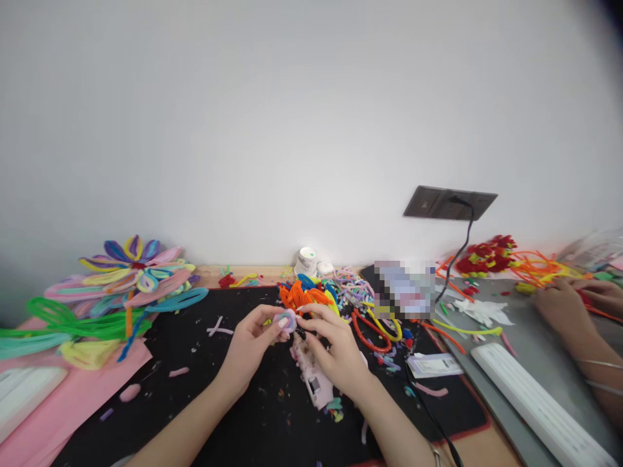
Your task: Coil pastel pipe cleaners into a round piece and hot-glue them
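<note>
My left hand pinches a small fuzzy coil of pastel pipe cleaner, lilac and pink, above the black mat. My right hand meets it from the right, its fingertips closed together at the coil's edge. A small black thing shows under the right fingertips; I cannot make out what it is. Below the hands lies a pale pink patterned object with a dark window, partly covered by my right hand. Just behind the hands is a bundle of orange pipe cleaners.
Pipe cleaner flowers and green loops lie at left on pink paper. Cut pieces are heaped behind. A black cable runs down from a wall socket. At right, another person's hands work beside a white strip.
</note>
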Tool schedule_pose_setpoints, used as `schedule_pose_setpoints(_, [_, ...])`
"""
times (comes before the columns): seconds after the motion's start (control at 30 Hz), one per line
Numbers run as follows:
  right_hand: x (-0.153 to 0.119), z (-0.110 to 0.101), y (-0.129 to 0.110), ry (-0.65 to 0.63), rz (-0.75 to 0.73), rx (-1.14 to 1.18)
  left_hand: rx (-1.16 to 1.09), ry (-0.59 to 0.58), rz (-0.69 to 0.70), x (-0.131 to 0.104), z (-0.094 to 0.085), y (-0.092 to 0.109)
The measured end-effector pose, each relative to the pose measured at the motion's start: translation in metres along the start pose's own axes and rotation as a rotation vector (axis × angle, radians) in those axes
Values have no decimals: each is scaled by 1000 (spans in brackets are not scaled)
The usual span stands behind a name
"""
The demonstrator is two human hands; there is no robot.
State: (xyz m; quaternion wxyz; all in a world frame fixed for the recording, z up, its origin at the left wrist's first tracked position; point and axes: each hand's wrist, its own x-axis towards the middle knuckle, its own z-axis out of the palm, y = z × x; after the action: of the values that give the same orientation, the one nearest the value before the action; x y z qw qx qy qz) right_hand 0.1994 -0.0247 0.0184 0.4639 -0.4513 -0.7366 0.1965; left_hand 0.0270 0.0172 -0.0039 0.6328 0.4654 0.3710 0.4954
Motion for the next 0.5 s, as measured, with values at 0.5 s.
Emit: schedule_pose_setpoints(0.5, [0,-2,1,-15,47,-30,33,-76,-41,-1,2,0])
